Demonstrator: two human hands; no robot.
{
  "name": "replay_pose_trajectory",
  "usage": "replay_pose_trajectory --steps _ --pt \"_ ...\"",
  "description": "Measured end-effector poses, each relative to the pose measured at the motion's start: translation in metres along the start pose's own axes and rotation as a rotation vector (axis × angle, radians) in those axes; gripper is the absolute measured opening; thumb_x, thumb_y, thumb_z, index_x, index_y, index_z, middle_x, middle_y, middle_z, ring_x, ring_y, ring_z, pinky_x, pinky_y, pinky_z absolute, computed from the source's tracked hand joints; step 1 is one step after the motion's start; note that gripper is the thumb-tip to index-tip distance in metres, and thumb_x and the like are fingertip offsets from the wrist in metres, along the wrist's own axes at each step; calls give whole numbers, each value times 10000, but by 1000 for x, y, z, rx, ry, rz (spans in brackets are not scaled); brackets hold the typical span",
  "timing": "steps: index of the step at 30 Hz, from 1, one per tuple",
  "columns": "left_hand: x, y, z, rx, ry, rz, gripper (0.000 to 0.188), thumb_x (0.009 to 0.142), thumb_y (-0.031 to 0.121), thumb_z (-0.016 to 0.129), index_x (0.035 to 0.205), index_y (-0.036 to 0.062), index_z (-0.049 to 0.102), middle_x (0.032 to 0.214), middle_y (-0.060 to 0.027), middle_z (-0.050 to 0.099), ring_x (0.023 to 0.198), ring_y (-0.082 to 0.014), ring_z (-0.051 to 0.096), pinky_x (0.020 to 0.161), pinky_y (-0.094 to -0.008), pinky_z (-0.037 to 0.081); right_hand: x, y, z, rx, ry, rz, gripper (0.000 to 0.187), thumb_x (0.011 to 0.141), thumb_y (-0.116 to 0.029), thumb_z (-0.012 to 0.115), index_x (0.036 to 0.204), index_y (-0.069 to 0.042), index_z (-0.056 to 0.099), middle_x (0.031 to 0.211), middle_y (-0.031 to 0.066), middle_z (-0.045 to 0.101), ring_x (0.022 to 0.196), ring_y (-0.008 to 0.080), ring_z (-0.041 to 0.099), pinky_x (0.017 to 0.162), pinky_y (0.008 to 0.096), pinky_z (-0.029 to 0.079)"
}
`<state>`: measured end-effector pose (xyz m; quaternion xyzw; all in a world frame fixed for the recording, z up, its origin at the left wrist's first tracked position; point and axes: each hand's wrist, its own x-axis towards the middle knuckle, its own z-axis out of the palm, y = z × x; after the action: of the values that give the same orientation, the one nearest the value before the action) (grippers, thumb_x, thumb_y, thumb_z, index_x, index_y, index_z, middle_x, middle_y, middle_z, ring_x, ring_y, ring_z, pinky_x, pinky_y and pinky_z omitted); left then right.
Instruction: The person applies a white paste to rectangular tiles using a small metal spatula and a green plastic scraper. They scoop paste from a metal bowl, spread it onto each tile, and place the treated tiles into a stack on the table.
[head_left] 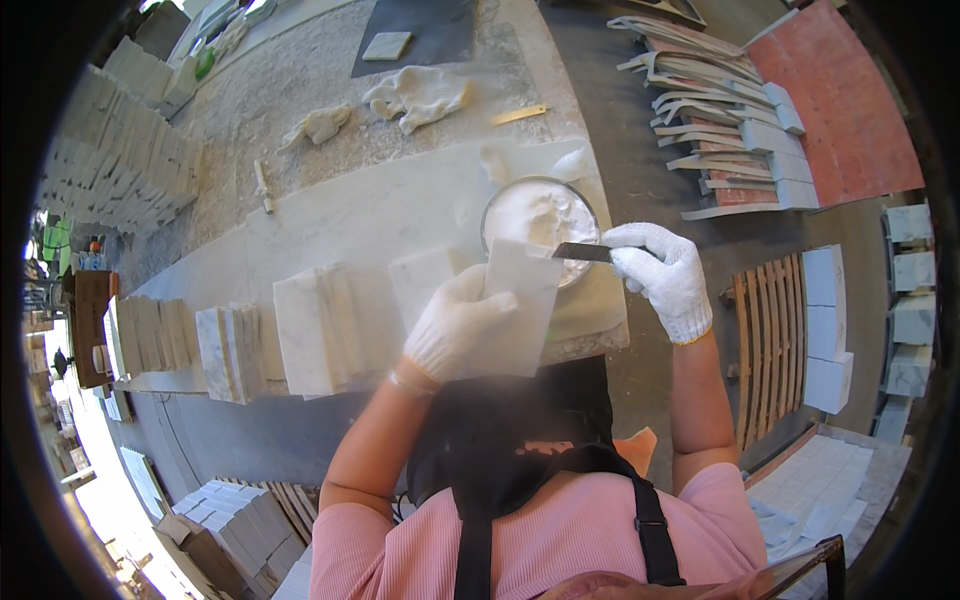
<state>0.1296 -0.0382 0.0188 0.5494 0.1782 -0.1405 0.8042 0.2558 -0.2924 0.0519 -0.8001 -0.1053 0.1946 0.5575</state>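
In a white knit glove, my left hand (pixel 458 325) grips a pale marble tile (pixel 525 310) by its left edge, holding it tilted above the worktable's near edge. My right hand (pixel 662 270), gloved too, is closed around a dark flat scraper blade (pixel 582 252). The blade's tip meets the tile's upper right corner. Just behind the tile stands a round bowl (pixel 486 215) filled with white paste (pixel 540 212). Another marble tile (pixel 420 280) lies partly hidden behind my left hand.
Stacked tiles (pixel 318 325) line the table's near edge leftward, with a taller pile (pixel 120 150) at far left. Crumpled white cloths (pixel 418 97) and a yellow strip (pixel 519 114) lie farther back. Right of the table are a wooden slat pallet (pixel 770 345) and a red board (pixel 840 105).
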Motion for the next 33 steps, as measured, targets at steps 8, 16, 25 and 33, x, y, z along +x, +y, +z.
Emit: replay_pose_trajectory --steps 8,16,25,33 --pt "1 -2 -3 7 -6 -5 369 967 134 725 1292 -36 681 1130 -10 713 979 -81 612 876 -263 507 19 13 9 -490 142 -196 198 957 -141 712 1122 -85 806 944 58 796 750 141 711 698 299 562" --pt "0 -2 -4 4 -2 -10 413 975 118 709 1345 -58 655 1196 -35 717 1043 -99 631 932 -282 522 64 18 4 -696 188 -192 463 936 -434 784 1278 -126 734 1207 74 737 962 228 733 898 357 574" --pt "2 -8 -7 10 -1 37 399 980 136 717 1332 -45 663 1178 -25 714 1034 -94 623 922 -278 518 162 47 4 -483 -145 -26 435 863 -204 837 1279 -107 751 1278 54 742 1090 158 692 991 308 538" --pt "0 -4 -6 -62 -42 16 367 981 160 727 1292 -29 681 1146 -14 710 1010 -88 614 903 -276 518 85 3 -21 -103 -157 -187 427 942 -97 796 1345 -24 673 1211 17 701 1123 115 630 1016 287 509"
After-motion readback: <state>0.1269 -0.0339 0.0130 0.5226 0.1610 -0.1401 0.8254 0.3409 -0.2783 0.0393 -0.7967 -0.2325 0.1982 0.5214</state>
